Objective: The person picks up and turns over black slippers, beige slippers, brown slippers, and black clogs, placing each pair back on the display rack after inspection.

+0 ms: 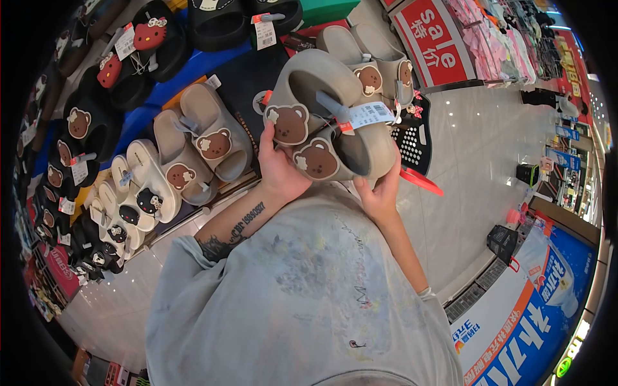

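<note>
My left hand (283, 170) grips the left side of a pair of grey-taupe slide sandals (312, 67), its thumb up along the edge. My right hand (380, 193) is closed on their lower right side. Fingers of both hands are partly hidden behind the pair. Brown bear heads, one a bear charm (288, 124), decorate the straps. A grey tie joins the two sandals and carries a white price tag (372, 114). The pair is held tilted in front of my chest, close to similar taupe bear slides (370, 48) behind it.
Display shelves on the left hold several slides, including cream slides (145, 174), taupe bear slides (215, 132) and black slides (161, 38). A black perforated basket (415, 145) with a red handle (421, 182) stands beyond my right hand. A red sale sign (431, 45) and blue promotional display (547, 321) are at right.
</note>
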A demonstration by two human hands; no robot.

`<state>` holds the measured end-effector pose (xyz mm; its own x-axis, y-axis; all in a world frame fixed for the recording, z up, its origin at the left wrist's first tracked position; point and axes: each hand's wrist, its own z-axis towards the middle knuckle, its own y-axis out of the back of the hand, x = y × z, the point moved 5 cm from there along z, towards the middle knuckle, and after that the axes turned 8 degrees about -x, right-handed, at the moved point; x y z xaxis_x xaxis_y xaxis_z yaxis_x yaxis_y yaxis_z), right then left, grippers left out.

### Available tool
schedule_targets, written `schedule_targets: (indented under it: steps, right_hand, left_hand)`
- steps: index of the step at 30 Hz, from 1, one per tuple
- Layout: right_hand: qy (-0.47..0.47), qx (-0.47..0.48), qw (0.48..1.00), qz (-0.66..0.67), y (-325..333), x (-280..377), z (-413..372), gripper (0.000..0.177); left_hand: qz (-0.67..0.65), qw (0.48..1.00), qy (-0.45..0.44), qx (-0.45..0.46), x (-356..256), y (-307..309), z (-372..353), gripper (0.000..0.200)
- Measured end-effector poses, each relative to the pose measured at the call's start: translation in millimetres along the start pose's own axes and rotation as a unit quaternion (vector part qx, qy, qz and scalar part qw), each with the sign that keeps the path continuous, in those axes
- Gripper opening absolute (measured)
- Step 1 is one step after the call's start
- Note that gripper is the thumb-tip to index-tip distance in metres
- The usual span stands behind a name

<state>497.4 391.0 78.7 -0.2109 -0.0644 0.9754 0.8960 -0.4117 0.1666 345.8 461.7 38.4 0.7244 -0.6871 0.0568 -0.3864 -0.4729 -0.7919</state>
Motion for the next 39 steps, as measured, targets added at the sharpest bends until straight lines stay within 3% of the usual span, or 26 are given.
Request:
schedule_targets:
  steps: [2,6,17,24,26,28,30,31,33,37,39]
  right_hand:
    - [-0.067,-0.005,0.997,-0.032,3,-13,-1,0.089]
    - [-0.043,-0.069,0.997,-0.018,1,-1,0,0.079]
    - [-0.168,-0.124,0.978,0.018,12,-21,-3,0.055]
    - [-0.057,-0.118,0.991,-0.027,16,-16,-5,0.055]
    - [0.007,-0.167,0.986,-0.013,25,-12,-3,0.068]
    - [0.013,-0.183,0.983,0.003,32,-10,6,0.073]
    - [0.022,-0.201,0.979,0.01,41,-1,10,0.08]
    - [0.022,-0.206,0.978,0.009,43,2,12,0.08]
    - [0.083,-0.206,0.974,-0.054,45,15,16,0.079]
    - [0.138,-0.151,0.973,-0.112,39,30,21,0.074]
    - [0.135,-0.135,0.974,-0.125,36,27,21,0.075]
  left_hand:
    - [0.006,1.0,0.0,-0.011,0,2,2,0.06]
    - [0.009,1.0,0.021,0.0,4,1,-1,0.06]
    - [0.079,0.993,0.009,0.085,20,1,7,0.063]
    - [0.162,0.978,-0.077,0.104,16,-19,5,0.061]
    - [0.188,0.971,-0.104,0.107,17,-22,4,0.056]
    - [0.216,0.962,-0.127,0.106,16,-21,1,0.052]
    - [0.384,0.892,-0.215,0.101,10,-24,-2,0.039]
    - [0.387,0.891,-0.212,0.104,10,-26,-3,0.039]
    - [0.489,0.831,-0.251,0.087,9,-28,-7,0.03]
    - [0.525,0.82,-0.213,0.081,16,-22,-3,0.027]
    - [0.588,0.747,-0.292,0.105,17,-24,-1,0.026]
